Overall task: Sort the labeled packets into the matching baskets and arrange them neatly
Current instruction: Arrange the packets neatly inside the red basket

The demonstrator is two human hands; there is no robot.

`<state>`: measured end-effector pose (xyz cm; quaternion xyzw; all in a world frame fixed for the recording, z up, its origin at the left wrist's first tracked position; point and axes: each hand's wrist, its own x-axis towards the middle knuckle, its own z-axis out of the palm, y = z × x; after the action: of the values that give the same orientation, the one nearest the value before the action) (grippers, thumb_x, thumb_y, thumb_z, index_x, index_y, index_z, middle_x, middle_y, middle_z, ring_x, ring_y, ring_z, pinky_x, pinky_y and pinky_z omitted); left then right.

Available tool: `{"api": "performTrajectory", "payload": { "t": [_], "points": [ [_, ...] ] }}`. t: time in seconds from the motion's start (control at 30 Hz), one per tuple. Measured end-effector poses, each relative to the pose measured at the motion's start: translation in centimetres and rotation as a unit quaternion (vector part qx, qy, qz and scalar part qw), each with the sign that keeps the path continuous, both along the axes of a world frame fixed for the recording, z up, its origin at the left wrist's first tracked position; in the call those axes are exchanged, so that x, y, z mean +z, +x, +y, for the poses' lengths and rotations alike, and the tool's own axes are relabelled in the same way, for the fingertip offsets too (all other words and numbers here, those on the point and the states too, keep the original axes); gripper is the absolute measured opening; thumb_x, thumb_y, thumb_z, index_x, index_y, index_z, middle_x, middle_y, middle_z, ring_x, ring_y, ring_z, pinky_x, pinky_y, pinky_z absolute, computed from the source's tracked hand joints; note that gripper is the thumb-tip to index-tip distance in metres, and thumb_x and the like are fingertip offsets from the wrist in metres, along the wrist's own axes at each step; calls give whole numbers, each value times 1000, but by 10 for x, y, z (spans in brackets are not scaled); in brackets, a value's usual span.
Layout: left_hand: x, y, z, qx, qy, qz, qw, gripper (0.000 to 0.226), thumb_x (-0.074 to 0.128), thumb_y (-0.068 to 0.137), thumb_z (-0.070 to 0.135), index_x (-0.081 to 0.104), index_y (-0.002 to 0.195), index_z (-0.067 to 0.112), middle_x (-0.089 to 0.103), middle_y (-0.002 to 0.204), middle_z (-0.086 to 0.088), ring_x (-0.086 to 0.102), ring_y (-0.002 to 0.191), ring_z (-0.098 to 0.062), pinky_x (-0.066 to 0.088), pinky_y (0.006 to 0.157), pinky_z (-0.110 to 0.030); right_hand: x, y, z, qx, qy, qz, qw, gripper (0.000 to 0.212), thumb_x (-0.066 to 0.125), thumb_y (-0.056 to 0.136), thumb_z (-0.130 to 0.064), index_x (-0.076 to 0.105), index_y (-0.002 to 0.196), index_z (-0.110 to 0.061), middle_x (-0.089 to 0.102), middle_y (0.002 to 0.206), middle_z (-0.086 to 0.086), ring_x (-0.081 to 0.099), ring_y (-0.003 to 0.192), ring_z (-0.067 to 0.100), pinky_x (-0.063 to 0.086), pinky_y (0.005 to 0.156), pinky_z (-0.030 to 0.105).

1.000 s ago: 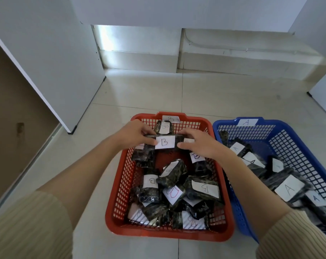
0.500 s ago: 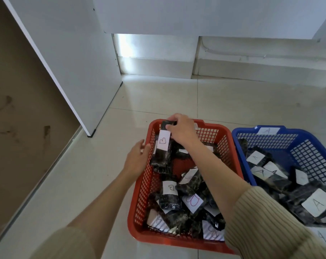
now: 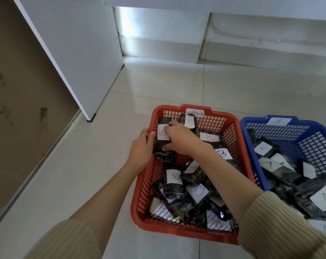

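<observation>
Sleeves point(image 3: 281, 227), ribbed beige, frame the bottom edge at 5 and 7 o'clock; I see both forearms reaching up toward centre. Red basket point(image 3: 139, 187) sits on the tiled floor point(image 3: 102, 165) at roughly 6 o'clock, full of dark packets with white paper labels marked B, lying at mixed angles. Blue basket point(image 3: 252, 146) stands just beside it at 3 to 4 o'clock, rims nearly touching, holding dark packets labelled A.

Left hand point(image 3: 140, 148) is curled over the red basket's left wall near its far corner, thumb toward the inside, fingers wrapped on the rim. Right hand point(image 3: 179, 139) is closed on a B-labelled packet point(image 3: 163, 136), thumb at its lower end and fingertips at its upper edge; the packet stands against the left wall at the far left corner of the red basket. Another B packet point(image 3: 189, 121) stands upright against the far wall, below a B tag point(image 3: 195, 112) on the rim. An A tag point(image 3: 279, 121) marks the blue basket's far rim.

White cabinet panel point(image 3: 74, 53) rises at 11 o'clock.
</observation>
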<state>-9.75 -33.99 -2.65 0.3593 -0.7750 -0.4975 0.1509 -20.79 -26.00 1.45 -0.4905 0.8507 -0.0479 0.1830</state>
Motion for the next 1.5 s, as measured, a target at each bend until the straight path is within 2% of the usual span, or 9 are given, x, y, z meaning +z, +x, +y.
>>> {"api": "performTrajectory", "payload": {
  "t": [0.23, 0.33, 0.43, 0.53, 0.7, 0.9, 1.03, 1.23, 1.5],
  "points": [
    [1, -1, 0, 0, -16, -29, 999, 41, 32, 101, 37, 45, 132, 14, 63, 115, -6, 62, 92, -18, 49, 79, -30, 1, 3, 2, 44, -19, 35, 998, 66, 68, 83, -34, 43, 137, -5, 30, 146, 12, 24, 136, 27, 25, 112, 38],
    [7, -4, 1, 10, -164, -74, 984, 42, 35, 101, 33, 40, 137, 13, 56, 130, -8, 55, 112, -23, 46, 94, -39, 27, -14, 30, -52, -95, -24, 994, 51, 69, 83, -29, 53, 128, -13, 45, 134, 5, 40, 125, 21, 35, 103, 34],
    [16, -16, 10, -17, -340, -74, 937, 44, 41, 98, 29, 40, 139, 11, 48, 138, -9, 40, 128, -25, 37, 102, -41, 36, -42, 72, -83, 35, 62, 994, 24, 61, 89, -32, 56, 97, -9, 57, 91, 5, 53, 88, 22, 42, 67, 25],
    [21, -37, 30, -75, -368, -70, 924, 41, 47, 95, 27, 48, 133, 12, 52, 133, -9, 40, 126, -25, 37, 100, -40, 18, -43, 94, -92, 164, 74, 979, 43, 56, 92, -36, 50, 119, -4, 57, 109, 14, 57, 98, 28, 46, 80, 33],
    [31, -63, 65, -97, -215, -36, 971, 26, 51, 95, 27, 65, 111, 12, 67, 105, -4, 60, 94, -18, 49, 84, -33, 12, -49, 99, -154, 59, -19, 986, 47, 55, 92, -17, 36, 134, -6, 35, 138, 20, 50, 113, 33, 43, 90, 36],
    [53, -77, 66, -93, 220, -3, 971, 31, 61, 91, 27, 61, 113, 5, 71, 96, -14, 71, 69, -20, 59, 63, -23, 30, -49, 111, -141, -178, -136, 964, 61, 80, 72, -21, 45, 122, -16, 46, 126, 2, 48, 116, 17, 43, 100, 33],
    [60, -68, 42, -23, 144, 2, 989, 21, 63, 89, 19, 58, 105, 8, 69, 96, -13, 70, 71, -16, 55, 52, -18, 28, -44, 119, -183, -263, -123, 939, 45, 75, 78, -31, 46, 109, -19, 50, 113, -4, 52, 101, 11, 47, 86, 27],
    [64, -32, -4, 119, 184, 106, 970, 22, 59, 90, 20, 56, 105, 5, 68, 92, -15, 68, 79, -20, 56, 53, -21, 15, -20, 106, -122, 43, -126, 984, 53, 48, 86, -64, 54, 111, -18, 60, 107, 0, 58, 96, 20, 47, 79, 31],
    [63, -11, -25, 167, 185, 130, 960, 18, 54, 91, 22, 57, 102, 8, 69, 84, -9, 68, 81, -23, 56, 61, -25, 11, -24, 98, -218, -42, -295, 929, 36, 65, 87, -31, 54, 117, -12, 62, 96, 6, 51, 63, 12, 43, 53, 22]
  ]
}}
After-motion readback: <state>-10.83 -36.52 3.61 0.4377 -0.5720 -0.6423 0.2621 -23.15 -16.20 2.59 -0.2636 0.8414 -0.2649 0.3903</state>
